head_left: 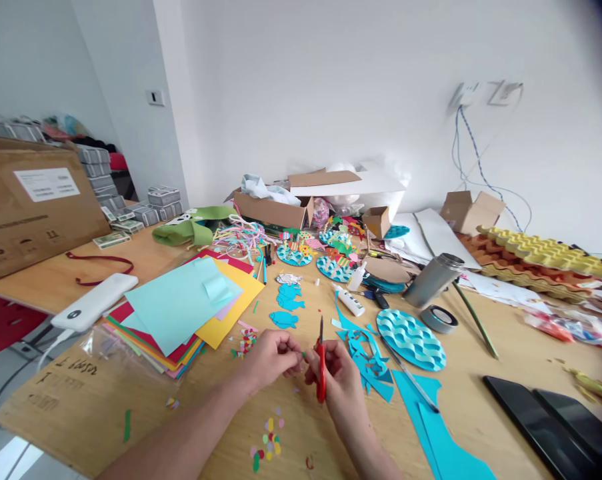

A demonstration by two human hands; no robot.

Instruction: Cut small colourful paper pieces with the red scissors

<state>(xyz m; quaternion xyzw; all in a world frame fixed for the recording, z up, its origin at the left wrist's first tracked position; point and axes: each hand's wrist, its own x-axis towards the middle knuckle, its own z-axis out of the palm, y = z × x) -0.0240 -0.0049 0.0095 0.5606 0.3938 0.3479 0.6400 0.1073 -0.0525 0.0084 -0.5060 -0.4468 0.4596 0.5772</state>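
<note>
Well, your right hand (337, 377) gripped the scissors (321, 377). Your left hand (277, 359) curled nearby, its hold impossible to tell.

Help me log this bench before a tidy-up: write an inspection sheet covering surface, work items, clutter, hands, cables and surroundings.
Surface: wooden table, scattered with paper scraps.
Work items: red scissors, blades upward; blue paper fish beyond the left hand; loose paper dots nearer the viewer.
Clutter: blue offcuts, glue bottle on its side, metal flask, black tape roll.
Left hand: fingers pinched; any small piece held is unclear.
Right hand: holds the scissors.
Cables: white cable at the power bank; blue cord hanging from the wall socket.
Surroundings: cardboard box left, egg trays right.
Other people: nothing seen.
</note>
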